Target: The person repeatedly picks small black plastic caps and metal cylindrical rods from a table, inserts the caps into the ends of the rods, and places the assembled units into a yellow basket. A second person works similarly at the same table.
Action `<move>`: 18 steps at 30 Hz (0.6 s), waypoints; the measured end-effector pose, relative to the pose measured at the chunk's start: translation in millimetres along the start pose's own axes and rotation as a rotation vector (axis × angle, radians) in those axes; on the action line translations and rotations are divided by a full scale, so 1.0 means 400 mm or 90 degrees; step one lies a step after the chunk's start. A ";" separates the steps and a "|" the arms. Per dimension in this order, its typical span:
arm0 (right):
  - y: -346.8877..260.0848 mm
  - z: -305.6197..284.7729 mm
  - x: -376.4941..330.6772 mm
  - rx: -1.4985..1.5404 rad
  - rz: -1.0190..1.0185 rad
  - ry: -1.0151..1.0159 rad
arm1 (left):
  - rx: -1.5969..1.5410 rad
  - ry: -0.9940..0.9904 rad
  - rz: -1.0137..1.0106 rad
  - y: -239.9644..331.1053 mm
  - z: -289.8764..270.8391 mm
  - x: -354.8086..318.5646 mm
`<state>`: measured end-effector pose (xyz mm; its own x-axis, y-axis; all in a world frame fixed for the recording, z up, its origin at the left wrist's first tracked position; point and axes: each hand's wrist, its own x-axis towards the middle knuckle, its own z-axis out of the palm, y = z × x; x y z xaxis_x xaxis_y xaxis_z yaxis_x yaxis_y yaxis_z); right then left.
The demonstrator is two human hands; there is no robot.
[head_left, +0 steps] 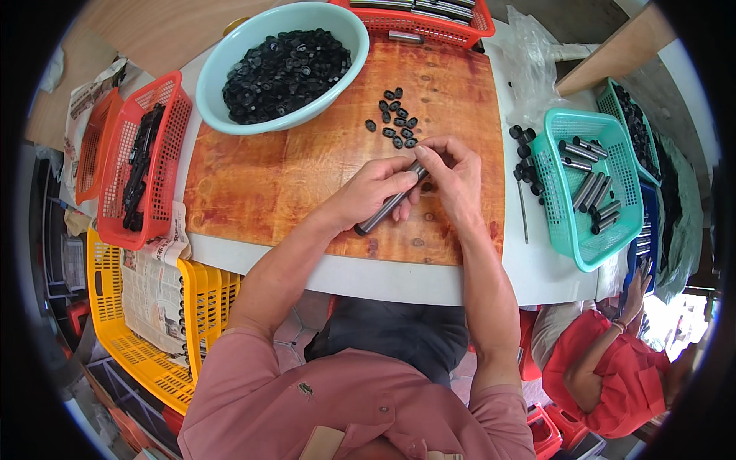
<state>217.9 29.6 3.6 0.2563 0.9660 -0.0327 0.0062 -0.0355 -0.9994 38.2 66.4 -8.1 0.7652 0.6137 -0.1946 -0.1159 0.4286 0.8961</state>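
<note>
Over the wooden board (261,180), a dark grey metal tube (374,220) lies slantwise in my hands. My left hand (372,188) is closed round its middle, the thumb along the top. At the tube's far end, my right hand (455,175) is closed with thumb and fingers on the tip. Whether a small part sits between those fingertips is hidden. Just beyond my hands lie several small black oval caps (396,113) with holes. A pale blue basin (208,100) heaped with like black pieces stands at the far left of the board.
A green basket (553,195) with metal tubes stands on the right, black round pieces (526,153) and a thin rod (524,213) beside it. Red baskets stand left (170,138) and at the back (448,32). A yellow crate (138,368) is lower left. Another person (606,360) sits right.
</note>
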 end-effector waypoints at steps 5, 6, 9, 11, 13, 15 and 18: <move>0.003 -0.003 -0.001 0.050 -0.016 -0.002 | -0.014 0.009 -0.015 0.018 0.023 -0.005; 0.009 -0.004 0.003 0.048 -0.013 -0.001 | -0.015 0.008 -0.021 0.022 0.017 -0.005; 0.012 -0.006 0.005 0.039 -0.017 -0.006 | -0.009 -0.001 -0.015 0.009 0.008 -0.001; 0.013 -0.007 0.004 0.035 -0.019 -0.008 | -0.005 -0.003 -0.005 0.002 0.007 0.001; 0.010 -0.007 0.002 0.031 -0.016 -0.010 | -0.002 0.006 0.001 0.000 0.012 0.000; 0.006 -0.009 0.000 0.040 -0.020 -0.016 | 0.019 0.000 0.000 0.003 0.009 -0.005; -0.005 -0.024 -0.003 0.033 -0.018 -0.045 | 0.106 -0.006 -0.002 0.017 0.012 -0.008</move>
<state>226.9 26.1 5.7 0.1873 0.9823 -0.0035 -0.0376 0.0036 -0.9993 38.1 64.0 0.4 0.7718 0.6055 -0.1942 -0.0080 0.3146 0.9492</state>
